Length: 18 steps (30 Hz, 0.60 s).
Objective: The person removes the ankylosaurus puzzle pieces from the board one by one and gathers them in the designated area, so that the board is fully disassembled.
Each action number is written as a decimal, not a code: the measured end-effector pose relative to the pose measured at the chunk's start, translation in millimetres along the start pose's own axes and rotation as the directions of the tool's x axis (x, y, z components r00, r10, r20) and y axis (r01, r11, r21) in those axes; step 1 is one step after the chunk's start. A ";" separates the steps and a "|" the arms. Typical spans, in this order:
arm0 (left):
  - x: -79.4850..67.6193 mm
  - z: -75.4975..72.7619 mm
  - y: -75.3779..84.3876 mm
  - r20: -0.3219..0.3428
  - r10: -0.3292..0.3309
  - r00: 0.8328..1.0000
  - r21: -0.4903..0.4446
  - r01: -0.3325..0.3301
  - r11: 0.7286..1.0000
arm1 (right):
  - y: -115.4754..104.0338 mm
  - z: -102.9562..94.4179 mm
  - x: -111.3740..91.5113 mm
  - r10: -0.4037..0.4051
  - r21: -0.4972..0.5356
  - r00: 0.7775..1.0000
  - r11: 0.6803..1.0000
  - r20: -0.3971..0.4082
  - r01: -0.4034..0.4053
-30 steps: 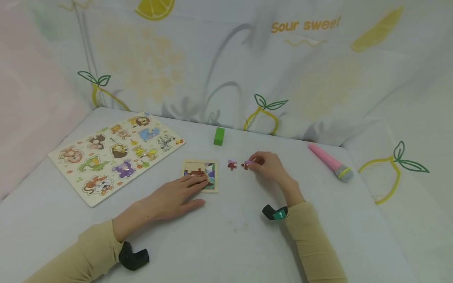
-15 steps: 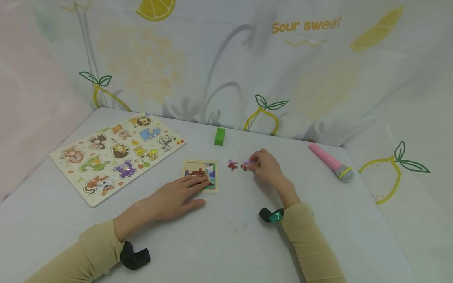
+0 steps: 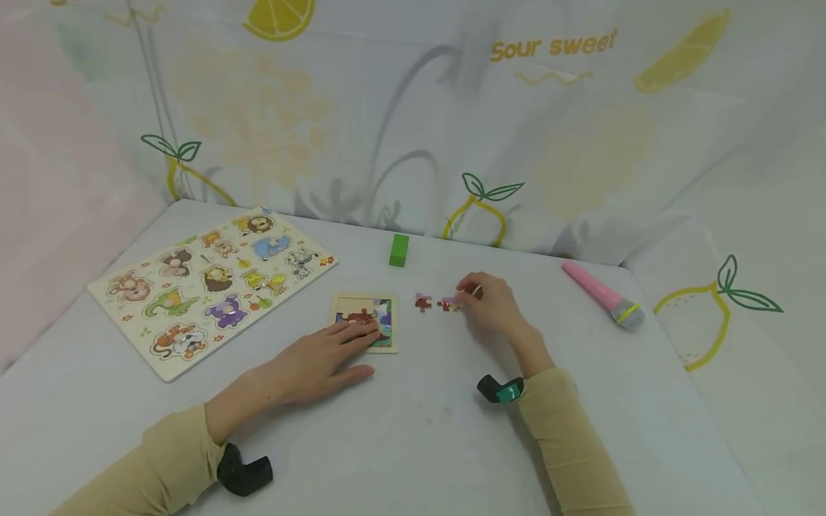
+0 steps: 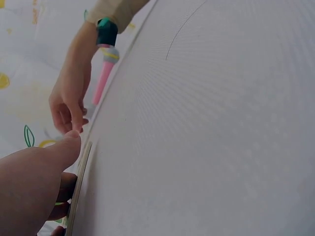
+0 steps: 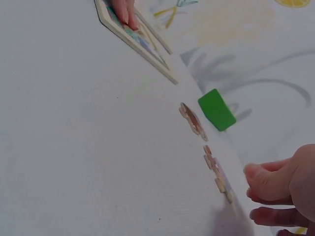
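My left hand (image 3: 316, 364) lies with straight fingers on a small jigsaw puzzle in a wooden frame (image 3: 396, 322), partly covering its brown animal picture. To the right of it lie two brown and pink jigsaw pieces, one (image 3: 422, 302) nearer the frame and another (image 3: 447, 304) beside my right hand (image 3: 493, 307). In the right wrist view, the thumb and fingers of that hand are loosely bent beside the right-hand piece (image 5: 216, 177), with a gap between and nothing seen held. The fingertips of the left hand (image 5: 123, 12) show on the frame there too.
Behind the pieces stands a green block (image 3: 399, 250). A large wooden animal peg puzzle (image 3: 145, 333) lies at the left, and a pink toy microphone (image 3: 603, 295) at the right. A printed cloth (image 3: 361, 86) hangs along the table's back edge.
My right thumb and fingers have come off the right-hand jigsaw piece, which stays on the table. The left hand keeps its place on the framed puzzle.
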<state>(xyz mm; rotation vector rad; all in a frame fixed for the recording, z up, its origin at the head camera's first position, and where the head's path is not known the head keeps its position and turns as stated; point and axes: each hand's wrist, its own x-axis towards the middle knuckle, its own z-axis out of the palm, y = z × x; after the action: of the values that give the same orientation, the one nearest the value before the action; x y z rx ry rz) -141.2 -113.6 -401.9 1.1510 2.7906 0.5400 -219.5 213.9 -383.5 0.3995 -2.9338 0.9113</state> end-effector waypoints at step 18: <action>-0.8 0.1 -0.4 0.010 -0.009 1.000 -0.006 0.009 1.000 | -2.3 -0.6 -1.4 0.033 -0.063 0.995 0.998 0.096 -0.027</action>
<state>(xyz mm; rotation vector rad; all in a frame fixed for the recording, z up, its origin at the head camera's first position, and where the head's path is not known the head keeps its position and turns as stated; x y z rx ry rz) -140.9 -114.4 -402.2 1.1368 2.7830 0.5397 -217.6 212.8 -381.9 0.4089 -3.0556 0.8250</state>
